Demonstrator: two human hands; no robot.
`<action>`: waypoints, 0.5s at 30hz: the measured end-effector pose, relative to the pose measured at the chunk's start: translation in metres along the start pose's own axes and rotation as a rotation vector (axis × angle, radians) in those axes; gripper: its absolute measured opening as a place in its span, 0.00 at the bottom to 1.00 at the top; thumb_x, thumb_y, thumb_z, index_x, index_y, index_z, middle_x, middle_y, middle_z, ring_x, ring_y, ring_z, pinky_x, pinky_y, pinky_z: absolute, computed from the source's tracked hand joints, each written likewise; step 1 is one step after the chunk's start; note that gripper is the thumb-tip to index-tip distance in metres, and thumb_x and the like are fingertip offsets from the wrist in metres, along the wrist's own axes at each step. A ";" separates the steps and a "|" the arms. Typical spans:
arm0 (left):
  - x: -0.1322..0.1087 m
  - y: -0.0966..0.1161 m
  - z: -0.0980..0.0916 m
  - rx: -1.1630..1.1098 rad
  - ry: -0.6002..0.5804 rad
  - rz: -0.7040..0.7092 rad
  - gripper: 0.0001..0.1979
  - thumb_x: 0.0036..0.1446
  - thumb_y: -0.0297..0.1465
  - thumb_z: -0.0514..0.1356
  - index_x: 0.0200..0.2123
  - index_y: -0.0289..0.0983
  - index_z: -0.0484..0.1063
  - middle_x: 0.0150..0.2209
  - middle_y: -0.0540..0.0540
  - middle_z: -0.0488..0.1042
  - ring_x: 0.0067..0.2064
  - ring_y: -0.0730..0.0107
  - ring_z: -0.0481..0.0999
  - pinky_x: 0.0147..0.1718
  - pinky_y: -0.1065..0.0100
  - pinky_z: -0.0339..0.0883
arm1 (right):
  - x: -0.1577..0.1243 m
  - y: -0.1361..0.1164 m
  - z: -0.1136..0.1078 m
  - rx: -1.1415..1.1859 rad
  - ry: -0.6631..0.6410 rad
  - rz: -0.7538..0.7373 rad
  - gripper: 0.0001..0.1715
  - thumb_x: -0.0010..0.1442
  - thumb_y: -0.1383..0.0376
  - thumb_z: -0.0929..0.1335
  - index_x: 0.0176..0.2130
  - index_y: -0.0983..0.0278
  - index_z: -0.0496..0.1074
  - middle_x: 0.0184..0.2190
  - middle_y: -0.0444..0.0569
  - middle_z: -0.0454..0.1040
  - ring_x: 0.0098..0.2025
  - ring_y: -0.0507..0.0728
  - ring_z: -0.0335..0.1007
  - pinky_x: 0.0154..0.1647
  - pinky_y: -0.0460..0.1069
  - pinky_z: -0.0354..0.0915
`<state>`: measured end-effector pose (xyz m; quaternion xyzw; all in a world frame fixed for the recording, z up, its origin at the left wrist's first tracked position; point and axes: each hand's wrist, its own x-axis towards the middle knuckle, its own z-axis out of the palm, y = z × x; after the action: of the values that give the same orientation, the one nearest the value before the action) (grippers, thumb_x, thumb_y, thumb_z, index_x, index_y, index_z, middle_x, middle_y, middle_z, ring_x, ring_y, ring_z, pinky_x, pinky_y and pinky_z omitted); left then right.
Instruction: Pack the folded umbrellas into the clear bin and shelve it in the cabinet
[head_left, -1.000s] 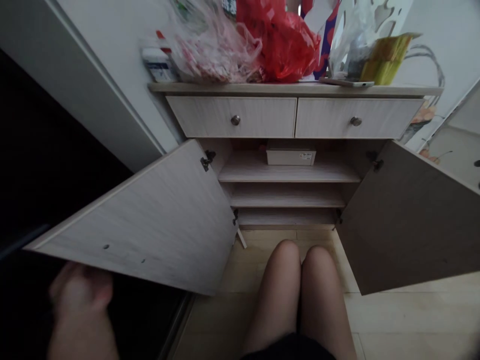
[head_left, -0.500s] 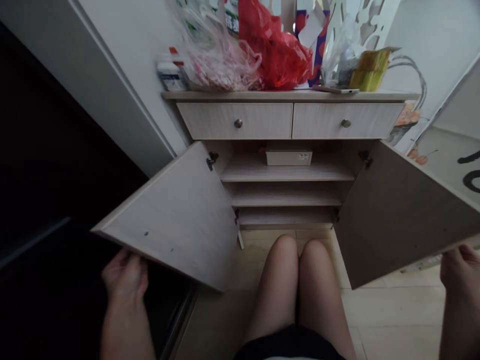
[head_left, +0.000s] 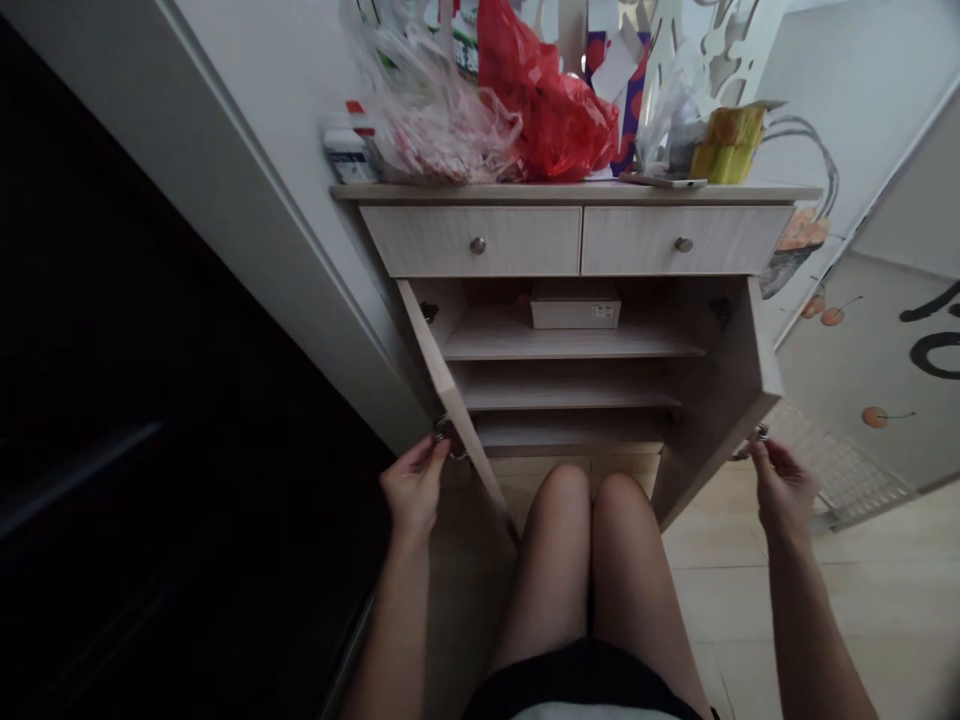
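A pale wood-grain cabinet (head_left: 581, 195) stands before my knees with both lower doors partly swung out. My left hand (head_left: 415, 485) pinches the metal handle (head_left: 442, 432) on the outer face of the left door (head_left: 461, 410). On the other side, my right hand (head_left: 784, 485) grips the handle (head_left: 759, 433) of the right door (head_left: 724, 400), its fingers partly hidden. Between the doors, several shelves (head_left: 577, 345) show, and a light-coloured box (head_left: 574, 312) sits on the upper one.
Two drawers with round knobs (head_left: 478, 245) are closed above the doors. A red plastic bag (head_left: 551, 110), a clear bag (head_left: 450, 135), a white bottle (head_left: 349, 155) and a yellow package (head_left: 727, 145) crowd the top. A white woven basket (head_left: 855, 470) stands right of the right door.
Both doors have swung inward toward each other, and my hands have moved in with them, from the door edges to the handles on the outer faces.
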<state>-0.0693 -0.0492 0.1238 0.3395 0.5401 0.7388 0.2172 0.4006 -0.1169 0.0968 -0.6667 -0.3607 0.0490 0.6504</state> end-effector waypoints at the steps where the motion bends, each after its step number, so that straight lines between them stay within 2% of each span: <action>1: -0.004 -0.001 0.009 -0.005 -0.029 0.012 0.21 0.32 0.42 0.73 0.31 0.38 0.81 0.33 0.44 0.82 0.36 0.58 0.82 0.42 0.55 0.78 | -0.004 -0.005 0.008 0.002 -0.023 -0.013 0.28 0.49 0.38 0.68 0.34 0.57 0.77 0.32 0.52 0.79 0.39 0.65 0.77 0.44 0.62 0.71; 7: -0.021 -0.007 0.068 -0.073 -0.181 0.018 0.21 0.38 0.42 0.72 0.35 0.36 0.81 0.35 0.42 0.83 0.36 0.60 0.82 0.41 0.59 0.78 | -0.020 -0.037 0.059 0.047 -0.086 -0.079 0.26 0.53 0.42 0.68 0.34 0.61 0.77 0.35 0.52 0.79 0.39 0.61 0.75 0.42 0.55 0.68; 15: -0.026 -0.018 0.138 -0.136 -0.300 0.018 0.21 0.42 0.42 0.72 0.35 0.31 0.81 0.34 0.39 0.82 0.35 0.60 0.82 0.37 0.63 0.78 | -0.021 -0.054 0.135 0.139 -0.146 -0.126 0.27 0.55 0.44 0.68 0.35 0.65 0.77 0.32 0.53 0.79 0.35 0.58 0.74 0.36 0.51 0.63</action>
<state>0.0491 0.0291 0.1253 0.4353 0.4471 0.7168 0.3112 0.2903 -0.0217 0.1169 -0.5905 -0.4439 0.0813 0.6691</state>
